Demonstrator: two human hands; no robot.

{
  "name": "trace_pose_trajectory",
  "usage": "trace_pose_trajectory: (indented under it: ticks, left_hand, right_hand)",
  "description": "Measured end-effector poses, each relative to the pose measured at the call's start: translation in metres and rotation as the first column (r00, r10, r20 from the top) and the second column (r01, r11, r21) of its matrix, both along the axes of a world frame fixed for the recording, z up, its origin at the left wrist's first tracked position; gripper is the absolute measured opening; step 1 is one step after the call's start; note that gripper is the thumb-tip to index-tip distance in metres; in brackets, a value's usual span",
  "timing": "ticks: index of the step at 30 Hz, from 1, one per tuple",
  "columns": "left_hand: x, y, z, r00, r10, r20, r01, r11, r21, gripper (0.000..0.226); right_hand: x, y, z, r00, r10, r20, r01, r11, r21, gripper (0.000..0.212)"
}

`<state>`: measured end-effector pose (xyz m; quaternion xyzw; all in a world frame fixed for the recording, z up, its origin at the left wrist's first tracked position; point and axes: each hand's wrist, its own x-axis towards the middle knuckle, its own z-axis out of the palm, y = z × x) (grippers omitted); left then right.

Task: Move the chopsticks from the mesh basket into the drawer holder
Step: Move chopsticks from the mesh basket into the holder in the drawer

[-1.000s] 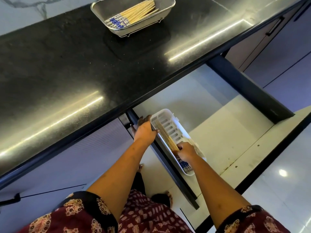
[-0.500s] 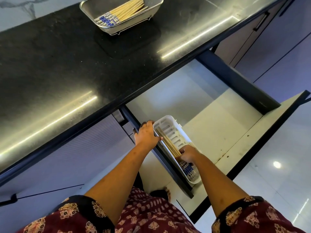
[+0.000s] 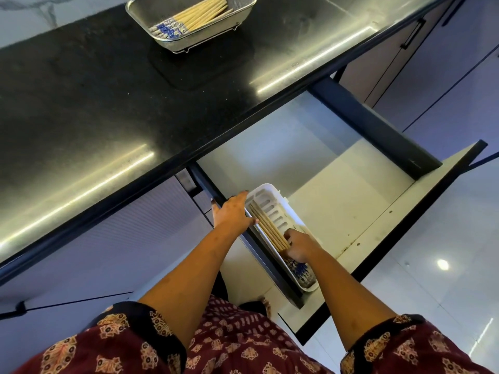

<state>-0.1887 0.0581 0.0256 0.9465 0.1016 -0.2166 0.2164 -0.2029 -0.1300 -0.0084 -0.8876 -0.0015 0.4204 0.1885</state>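
A metal mesh basket (image 3: 237,18) stands at the back of the black counter and holds several wooden chopsticks (image 3: 197,13) with blue-patterned ends. Below, in the open drawer, a white slotted holder (image 3: 272,203) lies along the left wall. Several chopsticks (image 3: 267,229) lie in it, their blue ends (image 3: 301,271) toward me. My left hand (image 3: 232,214) grips the holder's left rim and the drawer's side. My right hand (image 3: 298,245) is closed over the middle of the chopsticks in the holder.
The black counter (image 3: 108,98) overhangs the drawer's back part. The pale drawer floor (image 3: 337,206) lies right of the holder, bounded by a dark right wall (image 3: 378,130) and the front panel (image 3: 391,252). Cabinet doors with dark handles (image 3: 413,33) stand at the upper right.
My right hand has slid a little along the chopsticks inside the holder, uncovering more of their blue ends. My left hand stays on the holder's rim. The camera view has shifted slightly.
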Motion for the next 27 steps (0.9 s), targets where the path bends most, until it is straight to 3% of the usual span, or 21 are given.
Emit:
trace_pose_trajectory:
  ticks: [4,12,20,27]
  left_hand:
    - [-0.002,0.001,-0.001,1.000,-0.016,0.015,0.016,1.000,0.006,0.071]
    - [-0.008,0.003,0.003,0.997,-0.081,-0.007,0.081,0.990,0.113,0.073]
    - [-0.009,0.007,0.001,0.996,-0.091,-0.008,0.091,0.989,0.120,0.073]
    - [-0.011,0.006,0.002,0.995,-0.097,-0.010,0.098,0.988,0.119,0.070]
  right_hand:
    - [-0.005,0.000,0.002,0.997,0.029,0.072,-0.027,0.999,-0.039,0.026]
    - [-0.009,0.004,0.006,0.986,0.129,0.104,-0.116,0.985,-0.124,0.012]
    - [-0.009,0.004,0.009,0.943,0.292,0.159,-0.251,0.939,-0.237,0.023]
    - [-0.018,0.005,0.013,0.930,0.304,0.208,-0.240,0.929,-0.282,0.026]
